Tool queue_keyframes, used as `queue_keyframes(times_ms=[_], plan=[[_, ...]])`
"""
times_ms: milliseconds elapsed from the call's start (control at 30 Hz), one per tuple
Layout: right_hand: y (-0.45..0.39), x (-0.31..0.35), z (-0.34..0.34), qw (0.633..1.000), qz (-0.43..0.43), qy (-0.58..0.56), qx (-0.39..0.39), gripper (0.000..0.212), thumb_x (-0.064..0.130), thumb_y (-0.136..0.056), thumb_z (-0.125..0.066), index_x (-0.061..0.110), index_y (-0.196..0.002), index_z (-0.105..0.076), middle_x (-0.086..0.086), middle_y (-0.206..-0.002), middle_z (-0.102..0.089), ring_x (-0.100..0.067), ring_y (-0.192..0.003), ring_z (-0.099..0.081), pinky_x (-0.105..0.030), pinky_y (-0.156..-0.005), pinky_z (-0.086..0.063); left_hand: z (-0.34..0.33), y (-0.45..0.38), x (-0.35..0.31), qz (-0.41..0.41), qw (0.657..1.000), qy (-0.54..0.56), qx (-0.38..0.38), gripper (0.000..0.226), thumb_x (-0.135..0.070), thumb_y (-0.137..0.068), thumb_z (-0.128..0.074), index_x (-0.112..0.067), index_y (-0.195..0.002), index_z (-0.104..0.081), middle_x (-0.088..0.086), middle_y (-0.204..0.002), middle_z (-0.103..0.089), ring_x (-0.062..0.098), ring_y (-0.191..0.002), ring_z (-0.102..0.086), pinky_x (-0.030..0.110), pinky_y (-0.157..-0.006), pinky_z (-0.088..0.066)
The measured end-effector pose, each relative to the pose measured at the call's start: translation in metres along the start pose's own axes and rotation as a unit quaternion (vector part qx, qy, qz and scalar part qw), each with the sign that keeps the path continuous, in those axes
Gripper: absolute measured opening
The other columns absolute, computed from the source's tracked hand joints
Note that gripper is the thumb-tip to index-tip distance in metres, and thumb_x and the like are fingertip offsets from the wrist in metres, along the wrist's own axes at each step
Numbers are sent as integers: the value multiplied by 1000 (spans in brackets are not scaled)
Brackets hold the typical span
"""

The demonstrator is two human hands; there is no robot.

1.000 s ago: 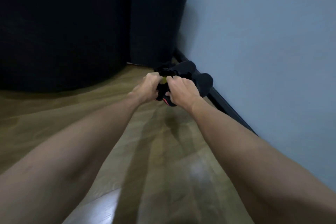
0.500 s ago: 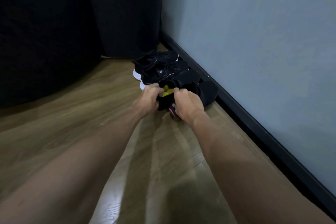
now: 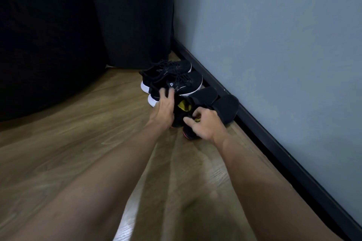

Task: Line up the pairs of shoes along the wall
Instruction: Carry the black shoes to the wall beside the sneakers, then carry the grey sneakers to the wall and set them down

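A pair of black slip-on shoes with yellow insoles (image 3: 212, 101) lies on the wooden floor, toes against the black skirting (image 3: 260, 129) of the blue-grey wall. My left hand (image 3: 165, 106) rests with fingers spread at the heel of the left slip-on. My right hand (image 3: 204, 125) has its fingers curled on the heel rim of the right slip-on. Just beyond them a pair of black sneakers with white soles (image 3: 172, 79) stands side by side, toes to the wall.
A large dark piece of furniture (image 3: 78, 25) fills the left and the corner behind the sneakers. Bare wooden floor (image 3: 98, 143) stretches toward me along the wall (image 3: 274, 35).
The slip-on pair has come down from in my hands to the floor by the wall. My left hand has opened and spread; my right hand's grip has loosened at the heel.
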State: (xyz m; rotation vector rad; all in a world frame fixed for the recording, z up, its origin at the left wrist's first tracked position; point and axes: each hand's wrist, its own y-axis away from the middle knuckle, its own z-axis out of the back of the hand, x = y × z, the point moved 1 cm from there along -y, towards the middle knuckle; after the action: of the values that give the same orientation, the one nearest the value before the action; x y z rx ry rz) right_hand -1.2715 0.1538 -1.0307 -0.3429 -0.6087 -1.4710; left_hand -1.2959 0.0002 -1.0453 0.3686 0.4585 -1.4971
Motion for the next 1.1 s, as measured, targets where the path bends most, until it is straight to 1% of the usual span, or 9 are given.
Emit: queue_keyframes(times_ms=[67,133,267,333,400,467,633,900,1100], plan=[[2,3,6,993,-32,-114,-7,40,59,-80,-60,21,-92,-63,0,-85,-67,-23,-53,-69,-34,-58,-53,1,4,-1,101,994,-32,10,73,-14,-77,-76,-5,-133,-32,20,-132,-37,37,-107,-58,39,-79,-49],[3,13,12,983,-37,-179,-20,41,62,-81,-55,23,-87,-64,0,-81,-68,-22,-43,-66,-28,-54,-49,8,10,4,140,986,-53,69,51,-29,-84,-70,-5,-122,-47,16,-123,-52,33,-107,-60,36,-76,-48],[1,41,20,975,-26,-219,-25,41,68,-82,-43,31,-85,-61,9,-94,-64,-20,-47,-68,-27,-47,-43,35,18,22,82,988,-43,126,24,-18,-87,-57,-5,-106,-61,15,-113,-59,32,-101,-62,37,-81,-54],[2,63,14,969,-22,-244,23,40,68,-83,-41,39,-105,-59,11,-105,-59,-21,-63,-71,-27,-41,-48,59,22,37,61,989,-14,132,25,-16,-86,-56,-6,-108,-64,14,-115,-61,28,-110,-55,33,-88,-48],[3,89,3,963,-20,-256,82,43,70,-82,-40,48,-115,-57,9,-117,-55,-22,-87,-68,-31,-48,-55,88,30,56,62,989,11,131,27,-17,-87,-57,-11,-113,-63,12,-112,-65,24,-115,-51,28,-92,-42],[7,121,-13,961,-2,-244,132,37,75,-76,-39,55,-97,-61,5,-121,-56,-20,-100,-61,-39,-59,-60,119,43,82,80,989,10,123,27,-19,-88,-58,-15,-114,-62,9,-108,-67,21,-114,-49,26,-95,-40],[40,223,-62,959,77,-178,206,83,82,-68,-36,42,-140,-41,19,-123,-41,-18,-112,-55,-38,-73,-56,205,116,152,140,982,-26,126,7,-28,-87,-58,-30,-93,-60,7,-109,-61,22,-94,-64,39,-93,-50],[150,416,-150,922,224,-75,306,89,87,-62,-29,42,-138,-43,9,-136,-53,-18,-121,-52,-45,-102,-42,346,313,263,253,958,-129,32,23,-19,-83,-55,-17,-101,-70,7,-107,-70,25,-106,-62,34,-95,-49],[276,529,-209,864,353,-31,358,81,78,-80,-26,32,-146,-37,7,-154,-34,-17,-140,-34,-39,-112,-26,444,442,316,369,918,-133,-61,27,-16,-81,-51,-14,-99,-71,10,-104,-71,25,-101,-65,36,-90,-53]])
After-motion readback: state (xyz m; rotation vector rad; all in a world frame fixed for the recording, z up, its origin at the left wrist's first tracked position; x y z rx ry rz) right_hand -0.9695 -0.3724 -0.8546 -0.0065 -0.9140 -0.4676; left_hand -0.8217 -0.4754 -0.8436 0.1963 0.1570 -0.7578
